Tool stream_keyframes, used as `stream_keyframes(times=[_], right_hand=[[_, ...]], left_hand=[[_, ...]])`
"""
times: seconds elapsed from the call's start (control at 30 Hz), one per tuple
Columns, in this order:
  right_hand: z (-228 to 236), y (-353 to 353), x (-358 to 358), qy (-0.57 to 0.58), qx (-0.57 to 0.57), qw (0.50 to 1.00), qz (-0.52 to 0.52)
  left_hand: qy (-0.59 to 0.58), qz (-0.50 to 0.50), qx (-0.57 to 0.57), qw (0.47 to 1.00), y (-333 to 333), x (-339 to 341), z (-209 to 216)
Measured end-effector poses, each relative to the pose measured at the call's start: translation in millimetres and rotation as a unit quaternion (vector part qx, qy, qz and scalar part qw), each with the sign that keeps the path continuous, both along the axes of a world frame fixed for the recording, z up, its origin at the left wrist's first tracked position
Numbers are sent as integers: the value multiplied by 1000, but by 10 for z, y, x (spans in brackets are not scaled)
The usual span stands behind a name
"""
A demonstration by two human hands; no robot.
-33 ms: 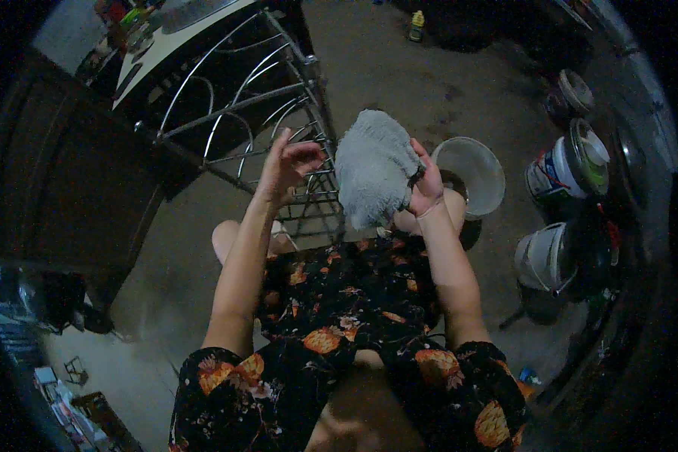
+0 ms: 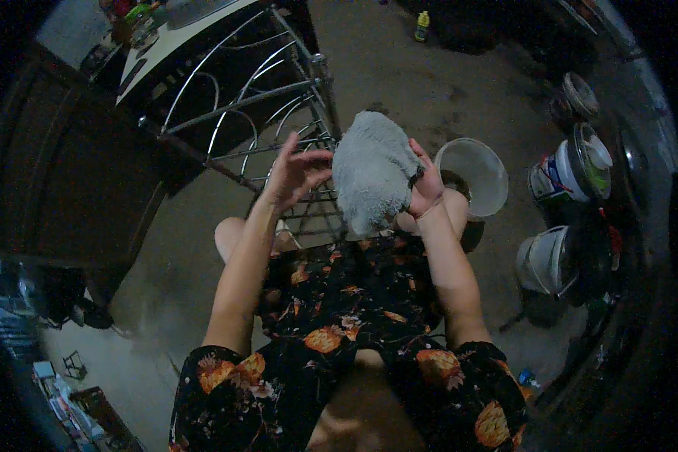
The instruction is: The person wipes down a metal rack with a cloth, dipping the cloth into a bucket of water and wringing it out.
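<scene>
Grey cloth (image 2: 373, 172), long axis pointing forward.
Right hand (image 2: 428, 187) holds its right edge; left hand (image 2: 292, 179), unclosed, is just left.

I see the cloth (image 2: 371, 169) between the left hand (image 2: 295, 179) and right hand (image 2: 427, 185), the rack (image 2: 237, 108) ahead on the left, the tub (image 2: 491, 177) to the right, the bottle (image 2: 422, 29) farther ahead.

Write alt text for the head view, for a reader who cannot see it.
A person's right hand holds up a grey cloth, their left hand open close to its left edge. A metal rack is ahead on the left; a translucent bucket is on the right.
</scene>
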State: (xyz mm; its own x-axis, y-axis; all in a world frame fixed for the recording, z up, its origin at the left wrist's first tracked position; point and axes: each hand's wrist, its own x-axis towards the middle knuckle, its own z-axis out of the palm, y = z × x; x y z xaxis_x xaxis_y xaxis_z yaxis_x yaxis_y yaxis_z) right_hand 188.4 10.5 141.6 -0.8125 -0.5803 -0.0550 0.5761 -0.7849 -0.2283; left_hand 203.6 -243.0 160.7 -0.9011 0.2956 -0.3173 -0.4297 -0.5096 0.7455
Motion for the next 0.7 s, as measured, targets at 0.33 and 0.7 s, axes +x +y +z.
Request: stream_keyframes(times=[0.33, 0.7], right_hand=[[-149, 62, -17, -36, 129, 991, -26], [-648, -319, 359, 19, 37, 995, -88]], left_hand=[[151, -148, -229, 950, 219, 264, 337], [264, -114, -379, 880, 359, 14, 685]])
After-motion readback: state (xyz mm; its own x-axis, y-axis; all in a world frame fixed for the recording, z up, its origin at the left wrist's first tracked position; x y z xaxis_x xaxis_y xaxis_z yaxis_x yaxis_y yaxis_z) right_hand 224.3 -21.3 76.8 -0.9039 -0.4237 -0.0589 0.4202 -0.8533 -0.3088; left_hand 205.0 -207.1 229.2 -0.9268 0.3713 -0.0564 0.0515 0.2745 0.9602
